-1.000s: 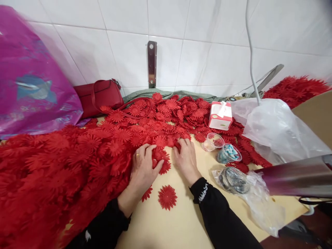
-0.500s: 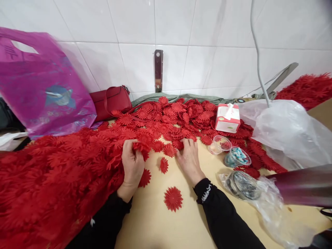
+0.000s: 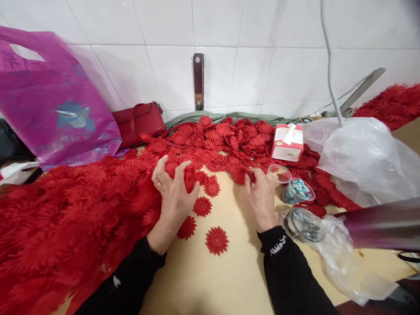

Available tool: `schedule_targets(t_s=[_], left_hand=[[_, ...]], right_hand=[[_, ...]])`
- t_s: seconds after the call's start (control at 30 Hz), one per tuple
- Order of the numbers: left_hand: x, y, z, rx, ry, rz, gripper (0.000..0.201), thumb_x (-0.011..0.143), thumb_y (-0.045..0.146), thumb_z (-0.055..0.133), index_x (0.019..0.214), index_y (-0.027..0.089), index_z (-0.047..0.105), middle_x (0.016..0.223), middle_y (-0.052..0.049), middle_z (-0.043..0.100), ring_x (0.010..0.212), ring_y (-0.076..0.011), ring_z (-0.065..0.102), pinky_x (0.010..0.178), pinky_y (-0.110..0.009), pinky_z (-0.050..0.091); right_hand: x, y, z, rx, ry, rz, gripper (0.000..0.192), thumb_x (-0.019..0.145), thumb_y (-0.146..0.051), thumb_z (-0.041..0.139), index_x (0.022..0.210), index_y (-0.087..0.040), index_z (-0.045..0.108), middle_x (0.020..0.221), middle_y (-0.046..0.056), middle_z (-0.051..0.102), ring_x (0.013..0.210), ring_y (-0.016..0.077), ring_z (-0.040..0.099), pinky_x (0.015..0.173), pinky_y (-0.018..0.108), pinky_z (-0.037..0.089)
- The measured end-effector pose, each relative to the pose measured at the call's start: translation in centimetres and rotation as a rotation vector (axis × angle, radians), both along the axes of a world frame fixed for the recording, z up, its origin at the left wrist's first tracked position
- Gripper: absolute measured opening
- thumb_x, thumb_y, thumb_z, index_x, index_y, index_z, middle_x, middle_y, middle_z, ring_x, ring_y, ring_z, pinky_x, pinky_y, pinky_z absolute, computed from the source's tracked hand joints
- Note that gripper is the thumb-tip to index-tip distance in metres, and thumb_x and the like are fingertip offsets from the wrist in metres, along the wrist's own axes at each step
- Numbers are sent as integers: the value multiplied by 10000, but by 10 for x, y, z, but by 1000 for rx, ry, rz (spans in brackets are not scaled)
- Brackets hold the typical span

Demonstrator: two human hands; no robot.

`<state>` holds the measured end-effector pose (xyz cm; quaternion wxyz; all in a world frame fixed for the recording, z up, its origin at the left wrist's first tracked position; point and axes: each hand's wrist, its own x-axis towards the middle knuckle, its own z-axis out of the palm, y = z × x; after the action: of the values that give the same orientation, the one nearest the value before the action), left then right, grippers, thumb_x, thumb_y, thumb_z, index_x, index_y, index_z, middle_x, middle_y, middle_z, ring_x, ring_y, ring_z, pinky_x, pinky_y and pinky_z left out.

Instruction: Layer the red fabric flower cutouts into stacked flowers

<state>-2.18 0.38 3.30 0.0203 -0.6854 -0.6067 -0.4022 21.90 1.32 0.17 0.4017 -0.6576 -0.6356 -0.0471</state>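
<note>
My left hand [image 3: 174, 192] is open with fingers spread, over the edge of a large heap of red fabric flowers [image 3: 98, 205]. A ring shows on one of its fingers. My right hand [image 3: 261, 197] has its fingers closed on a red flower [image 3: 239, 173] at the front of the back pile. Between the hands, a few loose flowers lie on the pale tabletop [image 3: 210, 284]: one flat flower [image 3: 217, 241] nearest me, another [image 3: 202, 206] behind it, and one [image 3: 186, 228] beside my left wrist.
A purple plastic bag [image 3: 62, 100] and red handbag [image 3: 139, 124] stand back left. On the right are a tissue box [image 3: 288, 152], two small clear cups [image 3: 298, 191], a bagged roll [image 3: 303, 224], a white plastic bag [image 3: 370, 157] and a shiny purple cylinder [image 3: 383, 223]. A tiled wall stands behind.
My left hand has opened from a pinch, and the flower it held is out of its fingers. My right hand has shifted right with its fingers closed. The small middle flower now lies flatter.
</note>
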Motion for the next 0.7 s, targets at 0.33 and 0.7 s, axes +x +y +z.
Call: schedule_targets(t_s=[0.33,0.7], left_hand=[[30,-9,0,-240,-438,-483,370,1016,340,567,1361,206,585,1362,-136,657,1183,-239,662,1052,-403,522],[45,8,-38,-458,-1046,-518,224,849,389,756,859,178,678,810,7,680,751,-123,597,753,-245,505]], right_hand=[[-39,-15,15,-181,685,494,177,996,-378,599,994,-212,661,903,31,717,813,189,665,790,332,562],[-36,-18,6,-106,219,631,517,999,-245,626,1501,-319,526,1520,103,553,1438,261,523,1220,511,438]])
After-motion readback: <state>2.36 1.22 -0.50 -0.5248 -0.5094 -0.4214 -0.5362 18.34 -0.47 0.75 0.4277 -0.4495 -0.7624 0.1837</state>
